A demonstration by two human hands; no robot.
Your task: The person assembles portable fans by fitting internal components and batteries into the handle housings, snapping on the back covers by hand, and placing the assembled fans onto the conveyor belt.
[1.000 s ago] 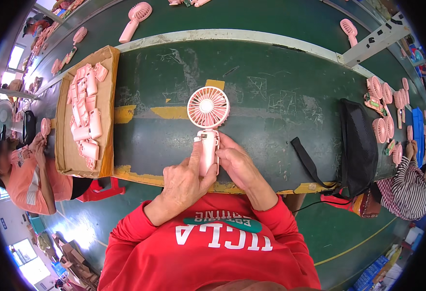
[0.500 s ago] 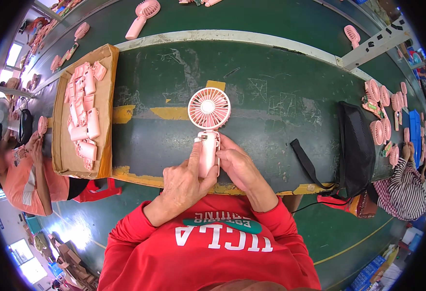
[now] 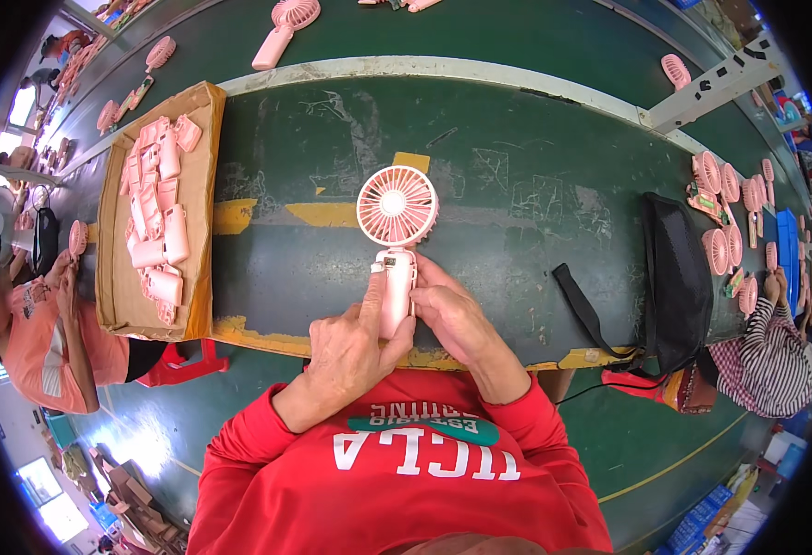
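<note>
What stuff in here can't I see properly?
In the head view:
Back of the pink fan: turned away, hidden by its front.
Some fingertips of the right hand: behind the fan's handle.
Bottom of the cardboard box: partly covered by pink parts.
Pink piece up top: cut off by the picture's edge.

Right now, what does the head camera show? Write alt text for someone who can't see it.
Bare left hand and right hand, in red sleeves, hold a small pink fan by its handle at a green workbench. A cardboard tray of pink plastic parts lies to the left, a black bag to the right.
</note>
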